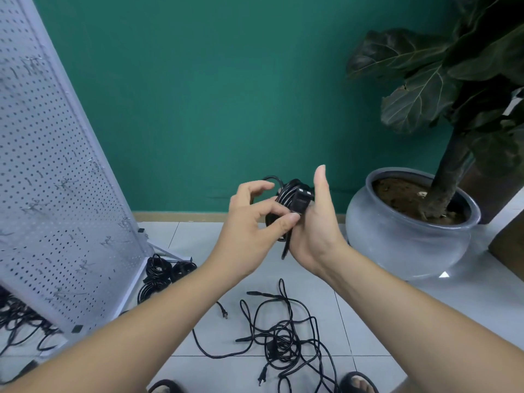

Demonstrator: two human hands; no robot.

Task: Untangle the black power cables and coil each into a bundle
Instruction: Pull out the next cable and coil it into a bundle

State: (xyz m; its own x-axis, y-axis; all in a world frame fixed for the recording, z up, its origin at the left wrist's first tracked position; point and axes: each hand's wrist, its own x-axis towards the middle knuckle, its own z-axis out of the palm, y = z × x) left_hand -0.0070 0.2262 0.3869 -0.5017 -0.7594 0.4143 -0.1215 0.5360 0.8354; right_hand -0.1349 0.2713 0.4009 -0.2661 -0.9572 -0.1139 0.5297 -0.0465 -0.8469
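A coiled black power cable (pixel 292 198) is held up in front of the green wall, its plug showing on top. My right hand (pixel 314 228) cups the bundle from the right, thumb raised straight. My left hand (pixel 252 219) pinches the coil's strands from the left, thumb pressed on them. One short cable end hangs down below the hands. On the tiled floor lies a tangle of loose black cables (pixel 283 338) with plugs sticking out.
A white pegboard stand (pixel 56 180) leans at the left, with several coiled cable bundles (pixel 161 275) at its foot and more cables (pixel 19 321) behind it. A large grey plant pot (pixel 408 236) stands at the right. My sandalled feet show at the bottom edge.
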